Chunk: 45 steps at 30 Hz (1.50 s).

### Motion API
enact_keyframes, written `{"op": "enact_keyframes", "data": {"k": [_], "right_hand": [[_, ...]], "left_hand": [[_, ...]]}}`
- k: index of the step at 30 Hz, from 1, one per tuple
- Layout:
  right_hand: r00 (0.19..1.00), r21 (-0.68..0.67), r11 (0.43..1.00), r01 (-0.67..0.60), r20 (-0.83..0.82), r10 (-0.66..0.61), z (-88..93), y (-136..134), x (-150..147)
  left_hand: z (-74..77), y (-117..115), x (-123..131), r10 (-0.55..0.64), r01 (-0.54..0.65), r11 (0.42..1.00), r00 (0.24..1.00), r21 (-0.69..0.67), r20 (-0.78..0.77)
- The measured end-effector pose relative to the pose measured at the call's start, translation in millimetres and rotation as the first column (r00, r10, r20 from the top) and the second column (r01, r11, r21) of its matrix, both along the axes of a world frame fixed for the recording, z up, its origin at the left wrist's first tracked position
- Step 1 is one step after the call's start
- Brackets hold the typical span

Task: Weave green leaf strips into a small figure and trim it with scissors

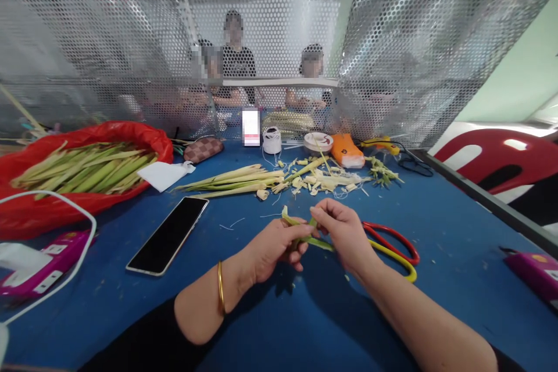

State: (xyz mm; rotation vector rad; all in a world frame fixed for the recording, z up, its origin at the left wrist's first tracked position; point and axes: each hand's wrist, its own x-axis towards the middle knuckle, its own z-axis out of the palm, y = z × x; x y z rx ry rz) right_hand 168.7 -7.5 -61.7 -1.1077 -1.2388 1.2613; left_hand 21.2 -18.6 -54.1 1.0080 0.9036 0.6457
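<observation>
Over the middle of the table, my left hand (285,241) is closed on a pale green leaf strip (321,243). Fingers of my right hand (342,229) pinch the same strip close to the left fingertips. One folded end of it sticks up beyond my left thumb. Partly under my right wrist lie scissors with red and yellow handles (394,247); their blades are hidden. Just beyond my hands is a bundle of long pale leaf strips (231,180), beside a heap of cut scraps (322,181).
A red bag (161,133) full of long leaves lies left. Near it are a phone (168,235), white paper (163,175) and a purple power strip (56,258). A thread spool (272,140), tape roll (318,142) and orange packet (347,151) line the perforated metal screen (270,17); people sit behind.
</observation>
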Motion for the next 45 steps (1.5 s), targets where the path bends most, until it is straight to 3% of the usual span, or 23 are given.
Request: {"op": "enact_keyframes", "data": {"k": [6, 11, 13, 15, 18, 20, 22, 25, 29, 36, 45], "right_hand": [[0.989, -0.005, 0.989, 0.146, -0.030, -0.146, -0.4, -4.1, -2.1], [0.990, -0.001, 0.990, 0.138, 0.014, -0.138, -5.6, 0.7, -0.6], [0.990, 0.021, 0.996, 0.091, 0.107, -0.093, -4.7, 6.7, 5.5], [0.963, 0.129, 0.991, 0.020, 0.266, -0.055, 0.1, 12.2, 13.7], [0.882, 0.237, 0.952, -0.195, 0.467, 0.065, 9.9, 13.9, 22.4], [0.840, 0.148, 0.928, -0.342, 0.490, 0.232, 13.3, 10.4, 22.3], [0.852, 0.033, 0.918, -0.396, 0.387, 0.353, 13.2, 5.7, 18.5], [0.922, -0.077, 0.938, -0.338, 0.172, 0.347, 10.4, 0.9, 11.1], [0.968, -0.141, 0.962, -0.234, 0.061, 0.245, 10.4, -2.4, 4.3], [0.996, -0.092, 0.994, -0.066, 0.049, 0.070, 9.5, -9.3, -3.1], [0.997, -0.072, 0.997, -0.031, 0.068, 0.036, 9.1, -14.9, -6.4]], "left_hand": [[7.9, -3.3, 1.5, -0.044, 0.043, 0.998, 0.999, -0.054, -0.018], [6.6, -5.4, 2.7, -0.047, 0.044, 0.998, 0.997, -0.047, -0.067], [5.2, -6.5, 2.5, -0.030, 0.027, 0.999, 0.993, -0.034, -0.116], [4.5, -7.5, 1.9, -0.043, 0.039, 0.999, 0.987, -0.027, -0.157], [6.4, -8.3, 1.1, -0.091, 0.090, 0.996, 0.979, -0.013, -0.181], [9.1, -8.4, 0.7, -0.110, 0.114, 0.993, 0.971, 0.007, -0.211], [11.4, -8.0, 0.5, -0.143, 0.153, 0.988, 0.960, 0.021, -0.239], [11.0, -6.3, -0.1, -0.190, 0.195, 0.981, 0.960, 0.003, -0.204], [6.4, -3.4, -1.4, -0.163, 0.165, 0.986, 0.968, -0.004, -0.190], [5.3, -4.4, -0.3, -0.224, 0.213, 0.973, 0.960, -0.084, -0.165], [3.9, -9.6, 1.6, -0.263, 0.260, 0.965, 0.945, -0.044, -0.195]]}}
